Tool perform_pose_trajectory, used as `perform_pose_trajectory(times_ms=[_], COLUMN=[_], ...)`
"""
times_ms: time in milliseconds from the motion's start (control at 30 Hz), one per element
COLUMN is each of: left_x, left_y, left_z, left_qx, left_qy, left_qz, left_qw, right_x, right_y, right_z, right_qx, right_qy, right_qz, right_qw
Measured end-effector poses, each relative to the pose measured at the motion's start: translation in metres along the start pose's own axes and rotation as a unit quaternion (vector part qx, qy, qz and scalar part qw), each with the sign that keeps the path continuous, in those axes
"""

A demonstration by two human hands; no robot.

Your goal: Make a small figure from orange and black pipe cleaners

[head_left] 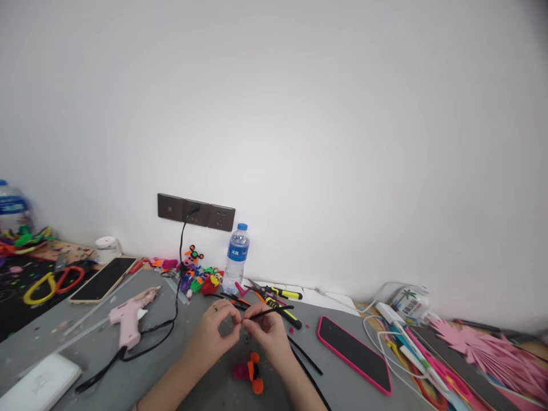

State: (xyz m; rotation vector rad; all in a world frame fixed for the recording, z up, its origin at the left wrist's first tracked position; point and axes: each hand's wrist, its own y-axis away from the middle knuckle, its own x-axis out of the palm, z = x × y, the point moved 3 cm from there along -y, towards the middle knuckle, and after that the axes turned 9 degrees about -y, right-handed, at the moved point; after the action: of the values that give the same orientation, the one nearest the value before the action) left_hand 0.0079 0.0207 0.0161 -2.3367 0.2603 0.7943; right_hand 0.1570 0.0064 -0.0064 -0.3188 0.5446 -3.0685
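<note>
Above the grey mat, a thin black pipe cleaner (pixel 278 309) runs through the fingers of my right hand (pixel 270 335), its free end pointing right. The fingertips of my left hand (pixel 220 330) are pinched together against those of my right hand, at the strip's other end, which the fingers mostly hide. Below my hands on the mat lies a small figure (pixel 244 371) in magenta, orange and black. More black pipe cleaners (pixel 308 357) lie beside and under my right forearm. Just beyond my hands are yellow-and-black pliers (pixel 285 311).
At left a pink glue gun (pixel 128 319) trails its black cord, near a white box-like device (pixel 40 382) and a phone (pixel 105 279). A water bottle (pixel 236 260) and colourful fuzzy figures (pixel 199 277) stand by the wall. A pink-cased phone (pixel 354 354) lies right, before cables and pink paper (pixel 483 354).
</note>
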Motion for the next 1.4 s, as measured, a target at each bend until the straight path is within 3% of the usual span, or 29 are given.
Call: perform_pose_trajectory(times_ms=[367,600,767,1033,1400], left_x=[0.003,0.005,0.004,0.001,0.003], left_y=[0.003,0.006,0.003,0.002,0.001], left_z=[-0.001,-0.005,0.000,0.001,0.000], left_qx=[0.007,0.009,-0.027,-0.030,-0.023], left_qy=[-0.009,0.029,0.035,0.031,0.025], left_qz=[0.026,0.035,0.017,0.020,0.036], left_qw=[1.000,0.999,0.999,0.999,0.999], right_x=[0.002,-0.007,-0.003,0.001,0.000], right_y=[0.001,-0.004,-0.002,0.000,-0.001], right_z=[0.001,0.002,0.002,0.009,0.004], right_qx=[0.010,0.012,0.024,-0.006,-0.011], right_qy=[-0.044,-0.084,-0.077,-0.030,-0.063], right_qz=[0.019,-0.013,0.010,0.041,0.020], right_qw=[0.999,0.996,0.997,0.999,0.998])
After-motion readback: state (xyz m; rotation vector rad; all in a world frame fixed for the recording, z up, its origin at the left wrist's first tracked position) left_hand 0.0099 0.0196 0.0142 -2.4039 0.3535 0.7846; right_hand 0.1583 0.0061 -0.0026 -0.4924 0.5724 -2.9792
